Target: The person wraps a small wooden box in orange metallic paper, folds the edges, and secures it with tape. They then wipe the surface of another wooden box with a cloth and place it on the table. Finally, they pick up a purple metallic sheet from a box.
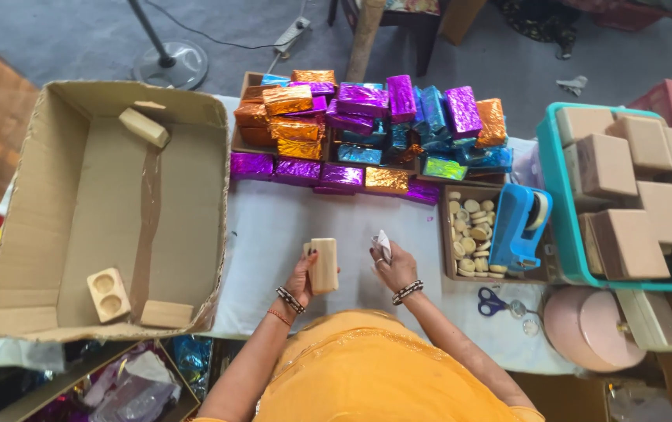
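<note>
Nearest the camera, above the orange-clad lap, the left hand (303, 280) stands a plain wooden block (323, 266) upright on the white-covered desk (273, 234), its fingers closed round the block's left side. Just beside it at three o'clock, the right hand (395, 268) pinches a small crumpled white scrap (383, 245) between thumb and fingertips, fingers nearly closed on it; what the scrap is I cannot tell. Judging by this, the step in hand looks like readying a bare block for wrapping or wiping, and the next move would call for bringing the scrap and block together while the left hand steadies the block. At nine o'clock lies an open cardboard box (39, 227) holding three more wooden pieces, one with two round hollows (108, 295). At three o'clock sit a tray of small pale discs (472, 238), a blue tape dispenser (523, 227) and blue-handled scissors (493, 302); beyond them a teal crate (558, 203) carries larger plain blocks. Farthest off, at twelve o'clock, foil-wrapped blocks (367, 133) in purple, orange, gold and blue are stacked in a heap.
</note>
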